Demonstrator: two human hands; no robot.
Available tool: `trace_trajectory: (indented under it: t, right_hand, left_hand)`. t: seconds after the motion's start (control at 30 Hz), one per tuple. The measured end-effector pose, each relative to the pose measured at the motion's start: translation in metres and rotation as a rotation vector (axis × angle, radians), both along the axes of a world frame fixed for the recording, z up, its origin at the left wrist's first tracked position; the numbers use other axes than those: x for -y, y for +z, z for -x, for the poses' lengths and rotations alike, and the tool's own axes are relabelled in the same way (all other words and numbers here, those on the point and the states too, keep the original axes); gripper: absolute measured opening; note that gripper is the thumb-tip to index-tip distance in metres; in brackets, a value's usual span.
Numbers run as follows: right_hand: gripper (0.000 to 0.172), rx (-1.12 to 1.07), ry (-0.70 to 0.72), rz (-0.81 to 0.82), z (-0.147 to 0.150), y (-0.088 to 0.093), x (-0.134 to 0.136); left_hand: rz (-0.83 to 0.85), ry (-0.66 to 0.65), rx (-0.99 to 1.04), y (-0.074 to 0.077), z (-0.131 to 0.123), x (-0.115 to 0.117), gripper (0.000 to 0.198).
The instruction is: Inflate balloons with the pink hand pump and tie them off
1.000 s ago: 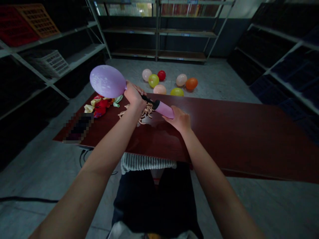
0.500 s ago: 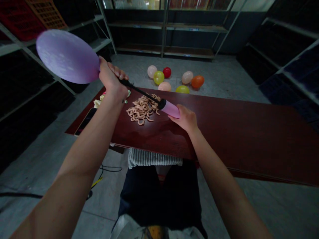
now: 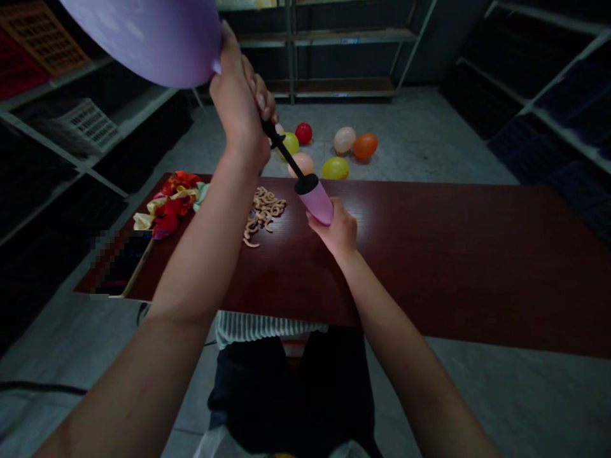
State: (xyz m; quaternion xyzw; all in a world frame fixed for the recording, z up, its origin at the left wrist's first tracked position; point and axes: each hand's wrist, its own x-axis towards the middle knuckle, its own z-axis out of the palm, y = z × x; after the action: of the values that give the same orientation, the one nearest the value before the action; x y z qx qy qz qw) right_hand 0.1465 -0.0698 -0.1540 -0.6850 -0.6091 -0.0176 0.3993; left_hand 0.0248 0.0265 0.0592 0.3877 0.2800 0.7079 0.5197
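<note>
A large purple balloon [image 3: 162, 38] is inflated at the upper left, its top cut off by the frame. My left hand [image 3: 241, 102] is closed at the balloon's neck and round the black end of a hand balloon pump [image 3: 317, 202]. The neck itself is hidden by the fingers. My right hand [image 3: 337, 230] wraps the lower end of the pump's pink barrel. Between the hands the black rod shows, partly out of the barrel. The pump is tilted above the table [image 3: 453, 254]. Beside it lies a pile of beige curled balloons [image 3: 265, 207], partly behind my left arm.
Uninflated coloured balloons [image 3: 174, 200] lie at the table's left end, near a dark, phone-like device [image 3: 125, 262], partly pixelated. Several inflated balloons, including an orange one [image 3: 365, 146], rest on the floor beyond the table. Metal shelves [image 3: 353, 38] stand at the back and sides.
The purple balloon and my left hand have moved up and to the right in view. The pump stands more steeply, and less rod shows between hand and barrel. The view has shifted too.
</note>
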Motion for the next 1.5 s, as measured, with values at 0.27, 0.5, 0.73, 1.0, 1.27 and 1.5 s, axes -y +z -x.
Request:
trace_trajectory:
  t: [0.27, 0.5, 0.73, 1.0, 1.27, 1.5]
  right_hand:
    - [0.050, -0.088, -0.049, 0.026, -0.004, 0.004, -0.002]
    - [0.048, 0.022, 0.074, 0.030, -0.001, 0.003, -0.002]
    - [0.052, 0.184, 0.183, 0.012, 0.007, 0.002, 0.004]
    - [0.056, 0.273, 0.202, -0.020, 0.008, 0.002, 0.010]
    - [0.056, 0.264, 0.233, -0.070, 0.007, 0.001, 0.010]
    - [0.054, 0.216, 0.265, -0.071, 0.005, 0.002, 0.009]
  left_hand:
    - [0.105, -0.013, -0.081, -0.055, -0.060, 0.011, 0.057]
    - [0.196, 0.035, 0.038, -0.064, -0.018, 0.011, 0.052]
    - [0.258, 0.078, 0.164, -0.079, 0.032, 0.021, 0.054]
    - [0.187, 0.147, 0.215, -0.067, 0.083, 0.015, 0.056]
    - [0.087, 0.185, 0.240, -0.023, 0.129, 0.028, 0.051]
    - [0.070, 0.210, 0.254, -0.001, 0.121, 0.041, 0.055]
